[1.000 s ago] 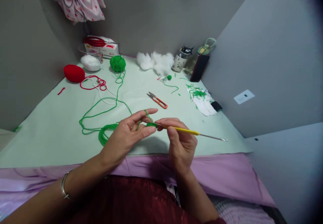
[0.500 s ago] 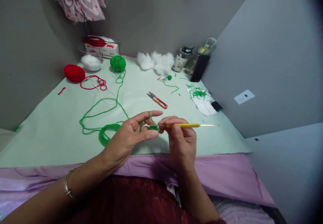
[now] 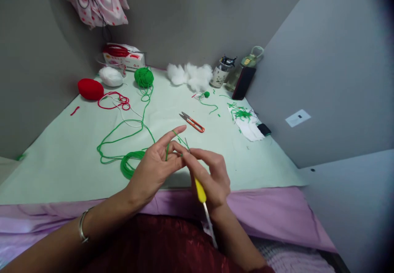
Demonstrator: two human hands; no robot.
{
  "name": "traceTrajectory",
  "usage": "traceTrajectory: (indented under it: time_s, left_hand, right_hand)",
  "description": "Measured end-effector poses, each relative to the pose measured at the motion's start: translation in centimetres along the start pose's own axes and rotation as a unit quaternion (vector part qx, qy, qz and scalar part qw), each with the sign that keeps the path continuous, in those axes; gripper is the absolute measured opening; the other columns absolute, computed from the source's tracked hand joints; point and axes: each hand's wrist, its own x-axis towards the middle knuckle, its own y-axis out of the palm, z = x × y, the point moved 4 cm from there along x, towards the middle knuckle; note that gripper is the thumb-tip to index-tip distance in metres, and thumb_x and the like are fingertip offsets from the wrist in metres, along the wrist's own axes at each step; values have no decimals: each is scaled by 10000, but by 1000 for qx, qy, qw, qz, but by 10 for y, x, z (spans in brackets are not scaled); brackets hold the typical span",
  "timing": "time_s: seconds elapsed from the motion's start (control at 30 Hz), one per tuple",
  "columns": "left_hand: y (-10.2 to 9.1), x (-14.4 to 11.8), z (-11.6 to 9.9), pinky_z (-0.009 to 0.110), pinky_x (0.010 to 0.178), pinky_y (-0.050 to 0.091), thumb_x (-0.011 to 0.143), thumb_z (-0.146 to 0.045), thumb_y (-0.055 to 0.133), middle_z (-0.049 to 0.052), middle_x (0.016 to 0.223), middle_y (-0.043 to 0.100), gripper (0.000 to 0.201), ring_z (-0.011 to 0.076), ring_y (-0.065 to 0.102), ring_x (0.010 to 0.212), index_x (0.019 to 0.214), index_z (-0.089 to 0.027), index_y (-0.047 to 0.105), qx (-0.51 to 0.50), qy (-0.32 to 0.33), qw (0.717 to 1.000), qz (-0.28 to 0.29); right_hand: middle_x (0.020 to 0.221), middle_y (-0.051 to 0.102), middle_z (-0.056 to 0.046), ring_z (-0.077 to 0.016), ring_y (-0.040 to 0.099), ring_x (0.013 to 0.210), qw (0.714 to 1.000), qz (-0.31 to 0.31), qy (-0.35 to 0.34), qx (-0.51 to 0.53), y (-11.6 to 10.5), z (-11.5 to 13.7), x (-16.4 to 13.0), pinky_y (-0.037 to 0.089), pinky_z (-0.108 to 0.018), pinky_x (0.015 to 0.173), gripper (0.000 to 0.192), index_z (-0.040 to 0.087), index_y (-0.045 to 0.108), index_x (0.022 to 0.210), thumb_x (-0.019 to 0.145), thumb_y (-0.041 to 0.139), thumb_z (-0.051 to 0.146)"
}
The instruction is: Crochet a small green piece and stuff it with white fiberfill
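Green yarn (image 3: 172, 141) pinched in left hand (image 3: 156, 164) grip, right hand (image 3: 212, 174) clasping yellow-handled crochet hook (image 3: 200, 189), box lettering (image 3: 131, 61) unreadable

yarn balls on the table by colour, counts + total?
red yarn ball: 1
white yarn ball: 1
green yarn ball: 1
Total: 3
Not counted: the loose green strand running from the green ball to the left hand, and the tiny green ball further back.

on the table (image 3: 61, 158), the scissors (image 3: 192, 122) lie behind both hands, yarn balls (image 3: 143, 77) far behind left.
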Motion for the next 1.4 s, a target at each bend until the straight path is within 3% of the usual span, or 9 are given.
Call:
traceTrajectory:
  time_s: [0.17, 0.3, 0.53, 0.7, 0.87, 1.1, 1.27, 1.33, 1.4]
  left_hand:
    - [-1, 2, 4, 223, 783, 476, 818, -270, 872, -32, 809, 627, 504, 89, 543, 714, 1304, -227, 744, -87, -111, 990, 28]
    - [-2, 4, -4, 184, 791, 448, 824, -201, 863, -41, 811, 635, 438, 86, 557, 775, 1249, -256, 773, -39, -7, 999, -8]
    - [3, 3, 6, 199, 785, 480, 826, -244, 865, -28, 820, 640, 471, 75, 557, 733, 1284, -220, 757, -87, -106, 990, 21]
    - [1, 5, -4, 184, 739, 451, 813, -209, 870, -23, 838, 643, 409, 81, 548, 752, 1214, -233, 789, -69, -48, 996, 11]
    - [4, 2, 2, 205, 679, 420, 819, -262, 865, -11, 859, 663, 407, 110, 547, 761, 1215, -256, 771, -12, -35, 999, 6]
    - [-17, 0, -25, 289, 688, 481, 873, -423, 791, 49, 886, 703, 400, 205, 630, 802, 1251, -295, 769, 227, -9, 962, 150]
    - [-74, 14, -85, 342, 870, 512, 849, -506, 774, 86, 1202, 746, 251, 301, 667, 1054, 858, -256, 799, 460, 144, 876, -32]
    - [-78, 14, -98, 379, 995, 466, 858, -491, 763, 46, 1190, 740, 223, 305, 626, 1124, 899, -271, 760, 518, 223, 816, -127]
    - [-65, 12, -92, 400, 1054, 424, 927, -508, 693, 33, 1089, 726, 257, 280, 611, 1098, 890, -254, 707, 495, 235, 824, -145]
  right_hand:
    - [955, 760, -39, -205, 698, 868, 990, -48, 61, 119, -7, -7, 7, 581, -372, 725, 314, 324, 773, 1168, 990, 614, 120]
    - [829, 697, -15, -161, 638, 708, 953, -64, 172, 242, -5, -14, 14, 535, -332, 634, 242, 289, 787, 1017, 1034, 563, 200]
    - [971, 756, -43, -208, 697, 887, 992, -63, 56, 89, -3, -7, 10, 578, -375, 753, 279, 324, 785, 1127, 976, 642, 139]
    - [839, 701, -23, -146, 614, 675, 924, -70, 222, 303, 0, -23, 17, 529, -318, 653, 184, 246, 778, 933, 1010, 612, 264]
    - [892, 725, -12, -144, 645, 776, 916, -27, 256, 306, 11, -25, 9, 526, -298, 728, 151, 263, 797, 977, 1000, 652, 297]
    - [816, 716, -13, -140, 655, 729, 854, -53, 322, 405, 6, -38, 12, 551, -265, 688, 203, 231, 772, 883, 929, 739, 425]
    - [772, 690, -6, -112, 588, 638, 790, -45, 362, 493, -3, -38, 21, 498, -229, 604, 238, 218, 753, 817, 852, 822, 443]
    - [762, 691, -10, -107, 579, 633, 771, -30, 375, 514, -1, -32, 23, 488, -224, 605, 242, 214, 761, 795, 847, 832, 439]
    - [750, 690, -15, -112, 589, 649, 762, -3, 373, 530, 3, -23, 25, 488, -223, 615, 235, 212, 774, 787, 856, 827, 430]
